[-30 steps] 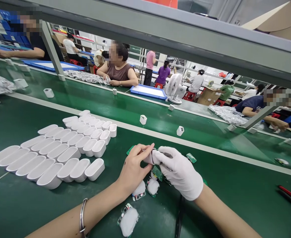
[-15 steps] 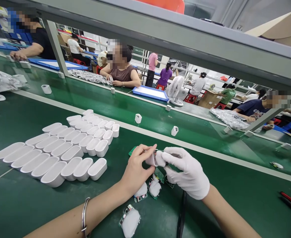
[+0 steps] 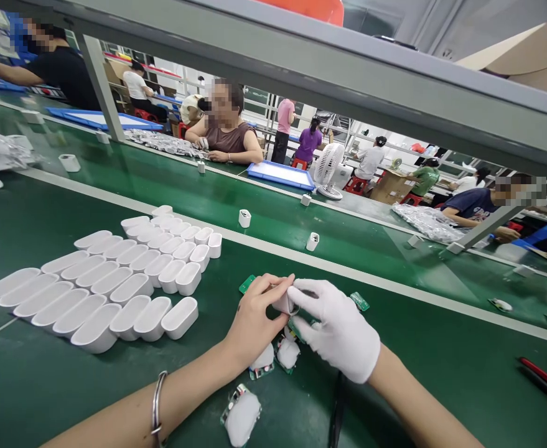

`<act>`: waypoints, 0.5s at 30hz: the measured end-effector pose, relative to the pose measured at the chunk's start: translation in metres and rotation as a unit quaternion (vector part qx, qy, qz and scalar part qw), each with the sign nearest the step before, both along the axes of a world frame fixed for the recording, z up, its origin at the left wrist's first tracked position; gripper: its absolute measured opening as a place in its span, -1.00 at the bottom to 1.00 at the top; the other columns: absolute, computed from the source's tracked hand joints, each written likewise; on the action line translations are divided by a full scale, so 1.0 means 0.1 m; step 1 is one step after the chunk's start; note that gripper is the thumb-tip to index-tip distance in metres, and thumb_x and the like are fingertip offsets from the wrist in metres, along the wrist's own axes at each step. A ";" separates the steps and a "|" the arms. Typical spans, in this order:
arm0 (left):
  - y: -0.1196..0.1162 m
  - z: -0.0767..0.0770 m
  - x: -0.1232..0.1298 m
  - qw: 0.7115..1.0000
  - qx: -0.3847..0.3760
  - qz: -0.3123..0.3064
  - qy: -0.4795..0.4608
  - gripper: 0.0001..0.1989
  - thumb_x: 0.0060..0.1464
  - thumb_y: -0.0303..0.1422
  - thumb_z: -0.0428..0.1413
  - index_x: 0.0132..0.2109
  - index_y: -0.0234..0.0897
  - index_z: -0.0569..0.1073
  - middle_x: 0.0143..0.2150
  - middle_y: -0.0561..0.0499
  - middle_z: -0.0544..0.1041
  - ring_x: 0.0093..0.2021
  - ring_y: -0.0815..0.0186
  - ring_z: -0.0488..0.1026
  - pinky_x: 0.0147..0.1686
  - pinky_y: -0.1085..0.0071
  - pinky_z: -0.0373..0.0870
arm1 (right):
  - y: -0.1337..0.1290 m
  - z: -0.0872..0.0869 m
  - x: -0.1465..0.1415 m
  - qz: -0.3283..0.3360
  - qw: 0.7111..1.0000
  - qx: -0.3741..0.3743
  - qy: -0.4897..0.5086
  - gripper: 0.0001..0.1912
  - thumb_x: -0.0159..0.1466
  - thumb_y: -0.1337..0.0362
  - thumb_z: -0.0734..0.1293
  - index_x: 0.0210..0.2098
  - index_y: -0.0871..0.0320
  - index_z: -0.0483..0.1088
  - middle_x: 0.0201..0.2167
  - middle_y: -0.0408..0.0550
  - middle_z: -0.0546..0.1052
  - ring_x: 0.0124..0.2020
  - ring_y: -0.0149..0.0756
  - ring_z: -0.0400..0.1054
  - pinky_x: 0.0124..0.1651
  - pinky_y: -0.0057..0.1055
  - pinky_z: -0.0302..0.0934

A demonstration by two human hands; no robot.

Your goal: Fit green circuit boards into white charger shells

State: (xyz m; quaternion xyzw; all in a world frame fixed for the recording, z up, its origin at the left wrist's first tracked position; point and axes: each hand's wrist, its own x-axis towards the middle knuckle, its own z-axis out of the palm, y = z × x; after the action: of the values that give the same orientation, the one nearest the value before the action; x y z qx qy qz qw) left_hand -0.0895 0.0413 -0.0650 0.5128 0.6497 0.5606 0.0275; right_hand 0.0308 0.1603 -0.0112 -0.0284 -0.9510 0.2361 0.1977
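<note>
Fingers of the left hand (image 3: 249,320) clamp a white casing (image 3: 282,303), seemingly steadying it against the gloved right hand (image 3: 341,330), whose grip is unclear.

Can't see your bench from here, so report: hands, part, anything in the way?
Left hand holding white housing. Gloved right hand at its end. Circuit boards close by the hands, possible snag.

White housing (image 3: 284,302) between the hands (image 3: 254,318), partly hidden by fingers, its contents unclear.
</note>
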 end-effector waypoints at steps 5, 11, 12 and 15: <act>-0.03 0.09 0.02 0.998 0.000 -0.061 0.009 -0.33 -0.04 -0.64 0.09 0.20 -0.02 0.29 0.04 0.02 0.44 0.01 0.22 0.33 0.08 0.22 0.25 | 0.08 0.05 0.03 -0.053 0.933 -0.354 -0.024 -0.31 0.13 0.17 0.37 0.21 0.10 0.13 0.08 0.12 0.38 0.01 -0.13 0.35 0.04 -0.10 0.28; -0.01 0.08 0.06 0.965 -0.032 -0.136 -0.220 -0.31 -0.02 -0.43 0.20 0.26 -0.12 0.20 0.33 -0.07 0.11 0.23 0.06 0.17 0.16 0.14 0.23 | 0.01 -0.05 -0.10 -0.053 0.849 -0.525 -0.017 -0.34 0.00 0.08 0.47 0.03 0.18 0.30 -0.12 0.05 0.51 -0.13 -0.18 0.41 0.01 -0.15 0.27; 0.01 0.07 0.06 0.942 -0.033 -0.147 -0.300 -0.28 -0.04 -0.38 0.23 0.26 -0.19 0.19 0.32 -0.12 0.14 0.22 0.04 0.19 0.14 0.15 0.26 | 0.00 -0.04 -0.10 -0.079 0.850 -0.521 -0.010 -0.34 0.00 0.06 0.46 0.03 0.19 0.28 -0.10 0.06 0.50 -0.13 -0.17 0.41 -0.01 -0.17 0.29; 0.06 0.04 0.05 0.871 -0.025 -0.172 -0.459 -0.34 -0.09 -0.33 0.29 0.17 -0.35 0.32 0.14 -0.19 0.40 0.13 0.05 0.33 0.12 0.17 0.30 | -0.03 0.14 0.02 -0.179 0.909 -0.373 -0.038 -0.41 0.10 0.06 0.37 0.05 0.18 0.26 -0.03 0.11 0.44 -0.14 -0.18 0.41 -0.10 -0.22 0.31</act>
State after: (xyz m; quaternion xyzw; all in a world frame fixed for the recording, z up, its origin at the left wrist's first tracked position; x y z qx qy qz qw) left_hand -0.0845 0.0473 -0.0608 0.3006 0.4791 0.7028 0.4314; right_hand 0.0325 0.1575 0.0032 -0.2787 -0.7792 0.5335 0.1749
